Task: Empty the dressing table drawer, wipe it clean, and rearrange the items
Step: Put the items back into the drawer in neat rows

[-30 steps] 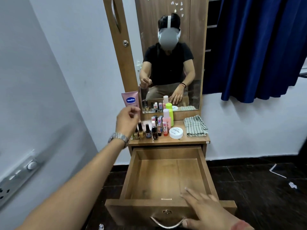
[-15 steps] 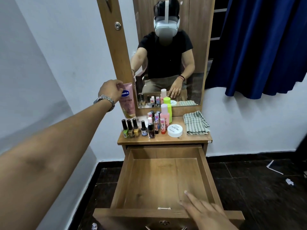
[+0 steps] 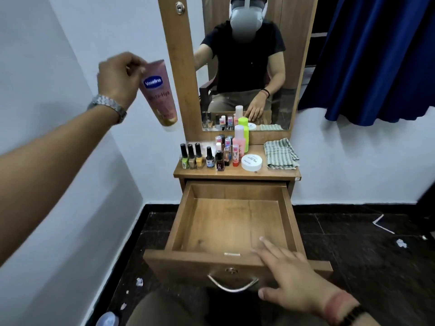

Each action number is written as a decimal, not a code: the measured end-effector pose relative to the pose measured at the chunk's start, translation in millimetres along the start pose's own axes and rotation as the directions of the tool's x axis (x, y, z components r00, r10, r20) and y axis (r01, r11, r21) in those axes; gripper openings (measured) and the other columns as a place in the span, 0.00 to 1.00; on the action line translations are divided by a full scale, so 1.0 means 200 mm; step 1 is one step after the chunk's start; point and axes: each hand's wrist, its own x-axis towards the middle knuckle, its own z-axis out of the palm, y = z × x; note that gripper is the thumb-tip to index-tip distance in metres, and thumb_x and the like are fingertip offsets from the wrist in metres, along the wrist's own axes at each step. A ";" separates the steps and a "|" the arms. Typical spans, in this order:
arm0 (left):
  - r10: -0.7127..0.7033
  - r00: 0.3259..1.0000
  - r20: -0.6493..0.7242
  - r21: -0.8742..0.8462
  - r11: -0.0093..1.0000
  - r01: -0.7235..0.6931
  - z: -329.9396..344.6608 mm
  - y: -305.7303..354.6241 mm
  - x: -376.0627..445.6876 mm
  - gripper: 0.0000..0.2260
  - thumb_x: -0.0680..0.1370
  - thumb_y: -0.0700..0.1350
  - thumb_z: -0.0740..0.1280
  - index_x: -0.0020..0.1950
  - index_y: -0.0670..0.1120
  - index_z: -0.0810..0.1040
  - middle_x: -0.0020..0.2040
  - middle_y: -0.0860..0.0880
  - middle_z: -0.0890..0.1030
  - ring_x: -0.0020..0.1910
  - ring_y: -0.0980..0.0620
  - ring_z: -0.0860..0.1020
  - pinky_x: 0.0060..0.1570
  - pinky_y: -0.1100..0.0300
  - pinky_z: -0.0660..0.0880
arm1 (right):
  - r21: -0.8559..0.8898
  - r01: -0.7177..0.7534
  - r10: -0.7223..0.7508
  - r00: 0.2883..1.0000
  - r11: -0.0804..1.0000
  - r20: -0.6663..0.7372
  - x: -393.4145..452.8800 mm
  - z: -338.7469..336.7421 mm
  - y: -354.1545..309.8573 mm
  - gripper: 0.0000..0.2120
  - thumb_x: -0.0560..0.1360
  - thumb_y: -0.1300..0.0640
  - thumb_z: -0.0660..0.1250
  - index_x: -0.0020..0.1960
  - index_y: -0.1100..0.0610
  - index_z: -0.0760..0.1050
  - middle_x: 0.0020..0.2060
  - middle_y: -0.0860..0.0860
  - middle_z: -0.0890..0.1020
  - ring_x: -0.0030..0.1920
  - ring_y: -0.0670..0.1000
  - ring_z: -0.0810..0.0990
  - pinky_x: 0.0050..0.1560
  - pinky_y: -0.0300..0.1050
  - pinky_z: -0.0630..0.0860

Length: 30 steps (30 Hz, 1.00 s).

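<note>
My left hand (image 3: 120, 77) holds a pink Vaseline tube (image 3: 159, 92) by its top end, cap hanging down, in the air to the left of the dressing table. The wooden drawer (image 3: 183, 222) is pulled out and nothing lies inside it. My right hand (image 3: 292, 282) rests with straight fingers on the drawer's front edge, right of the metal handle (image 3: 231, 285). On the tabletop (image 3: 235, 174) stand several nail polish bottles (image 3: 199, 156), pink and green bottles (image 3: 240, 140), a white round jar (image 3: 251, 162) and a folded striped cloth (image 3: 280, 153).
A mirror (image 3: 244, 67) in a wooden frame rises behind the tabletop. A blue curtain (image 3: 376, 55) hangs at the right. White walls close in on the left. The dark tiled floor (image 3: 364, 243) carries small scraps of litter.
My left hand took hold of the Vaseline tube beside the mirror frame and lifted it up and to the left. My right hand stayed on the drawer front.
</note>
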 end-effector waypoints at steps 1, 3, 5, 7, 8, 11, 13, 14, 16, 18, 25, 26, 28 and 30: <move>0.031 1.000 0.005 -0.009 0.999 -0.031 -0.06 0.03 -0.03 0.08 0.75 0.45 0.65 0.51 0.48 0.82 0.48 0.51 0.83 0.43 0.56 0.78 0.47 0.59 0.78 | -0.003 -0.002 0.002 1.000 1.000 -0.002 0.00 0.00 0.00 0.40 0.71 0.38 0.63 0.77 0.42 0.47 0.78 0.46 0.41 0.76 0.46 0.49 0.72 0.47 0.48; 0.079 0.996 0.029 -0.036 0.996 -0.078 -0.17 0.08 -0.12 0.08 0.75 0.46 0.66 0.51 0.49 0.81 0.45 0.53 0.81 0.40 0.56 0.78 0.44 0.61 0.77 | -0.001 -0.013 0.013 1.000 1.000 -0.001 0.00 0.01 0.00 0.39 0.71 0.38 0.64 0.76 0.42 0.48 0.78 0.46 0.42 0.76 0.47 0.50 0.72 0.48 0.48; 0.118 0.991 0.065 -0.053 0.992 -0.114 -0.24 0.13 -0.23 0.08 0.75 0.46 0.67 0.51 0.48 0.81 0.43 0.53 0.80 0.39 0.58 0.78 0.43 0.63 0.77 | 0.005 -0.026 0.026 1.000 1.000 0.000 0.01 0.00 0.00 0.39 0.71 0.39 0.64 0.76 0.41 0.48 0.78 0.46 0.42 0.76 0.47 0.51 0.72 0.49 0.48; 0.146 0.981 0.126 -0.066 0.988 -0.139 -0.28 0.17 -0.37 0.07 0.75 0.44 0.67 0.52 0.47 0.81 0.43 0.53 0.81 0.40 0.56 0.78 0.44 0.64 0.76 | 0.004 -0.033 0.033 0.999 0.999 0.003 0.00 0.00 -0.01 0.39 0.72 0.40 0.65 0.76 0.42 0.48 0.78 0.46 0.43 0.76 0.48 0.51 0.73 0.49 0.49; 0.155 0.975 0.162 -0.075 0.987 -0.144 -0.28 0.18 -0.44 0.07 0.75 0.44 0.68 0.51 0.47 0.81 0.43 0.52 0.81 0.41 0.56 0.78 0.44 0.65 0.76 | 0.003 -0.036 0.036 0.999 0.999 0.003 0.01 0.00 -0.01 0.39 0.72 0.40 0.65 0.76 0.42 0.48 0.78 0.46 0.43 0.76 0.49 0.52 0.72 0.49 0.49; 0.165 0.948 0.273 -0.097 0.985 -0.144 -0.24 0.19 -0.63 0.05 0.75 0.41 0.69 0.49 0.47 0.81 0.41 0.53 0.81 0.40 0.55 0.78 0.46 0.62 0.76 | -0.008 -0.040 0.040 0.999 0.999 0.007 0.00 0.00 -0.01 0.39 0.72 0.40 0.65 0.76 0.42 0.49 0.78 0.47 0.44 0.76 0.50 0.53 0.72 0.49 0.50; 0.155 0.926 0.345 -0.107 0.986 -0.125 -0.19 0.17 -0.74 0.04 0.75 0.41 0.69 0.48 0.48 0.81 0.42 0.53 0.82 0.42 0.54 0.79 0.47 0.60 0.76 | -0.010 -0.044 0.044 0.999 0.999 0.001 -0.01 0.00 -0.02 0.39 0.72 0.40 0.65 0.76 0.42 0.49 0.78 0.47 0.44 0.76 0.50 0.53 0.72 0.49 0.50; 0.148 0.915 0.375 -0.103 0.988 -0.117 -0.16 0.16 -0.79 0.04 0.75 0.42 0.70 0.48 0.49 0.81 0.42 0.53 0.82 0.43 0.54 0.80 0.46 0.59 0.76 | -0.008 -0.045 0.045 0.999 0.999 -0.001 -0.01 0.00 -0.02 0.39 0.72 0.40 0.65 0.76 0.42 0.49 0.78 0.47 0.44 0.76 0.50 0.53 0.72 0.49 0.50; 0.148 0.895 0.422 -0.098 0.988 -0.117 -0.09 0.15 -0.87 0.04 0.75 0.43 0.70 0.47 0.52 0.81 0.42 0.56 0.82 0.43 0.55 0.80 0.45 0.60 0.76 | -0.002 -0.048 0.048 0.999 0.999 -0.007 -0.01 0.00 -0.02 0.39 0.72 0.40 0.66 0.76 0.42 0.50 0.78 0.47 0.44 0.76 0.50 0.53 0.72 0.49 0.50; 0.157 0.864 0.478 -0.108 0.987 -0.120 -0.03 0.14 -0.94 0.05 0.75 0.43 0.70 0.47 0.52 0.81 0.42 0.58 0.82 0.43 0.56 0.80 0.45 0.59 0.77 | 0.004 -0.051 0.051 0.999 0.999 -0.012 -0.01 0.00 -0.02 0.38 0.72 0.40 0.66 0.76 0.42 0.50 0.78 0.47 0.45 0.76 0.50 0.54 0.73 0.49 0.50; 0.109 0.782 0.613 -0.051 0.994 -0.098 0.16 0.10 -1.05 0.03 0.77 0.43 0.68 0.49 0.50 0.80 0.47 0.54 0.83 0.47 0.55 0.79 0.47 0.60 0.75 | 0.018 -0.054 0.054 0.998 0.998 -0.017 0.00 0.01 -0.02 0.38 0.72 0.41 0.66 0.75 0.42 0.52 0.78 0.47 0.46 0.75 0.50 0.54 0.73 0.50 0.50; 0.096 0.772 0.628 -0.037 0.995 -0.094 0.19 0.09 -1.06 0.04 0.77 0.43 0.67 0.49 0.49 0.80 0.47 0.53 0.83 0.47 0.55 0.78 0.46 0.60 0.75 | 0.018 -0.054 0.054 0.998 0.998 -0.018 0.00 0.01 -0.02 0.38 0.72 0.41 0.66 0.75 0.42 0.52 0.78 0.47 0.46 0.75 0.50 0.54 0.72 0.50 0.50; 0.058 0.746 0.664 -0.010 0.998 -0.068 0.23 0.08 -1.06 0.04 0.78 0.43 0.66 0.49 0.49 0.80 0.47 0.54 0.82 0.46 0.55 0.78 0.45 0.60 0.74 | 0.020 -0.052 0.052 0.998 0.998 -0.022 0.00 0.01 -0.02 0.37 0.72 0.43 0.66 0.75 0.42 0.52 0.78 0.47 0.46 0.75 0.50 0.54 0.72 0.50 0.50; 0.015 0.717 0.697 0.007 1.000 -0.028 0.29 0.07 -1.05 0.04 0.78 0.43 0.65 0.49 0.48 0.79 0.47 0.53 0.81 0.46 0.55 0.78 0.45 0.59 0.74 | 0.014 -0.048 0.049 0.999 0.999 -0.025 0.00 0.01 -0.02 0.36 0.72 0.46 0.66 0.75 0.42 0.53 0.78 0.47 0.46 0.75 0.49 0.54 0.72 0.50 0.50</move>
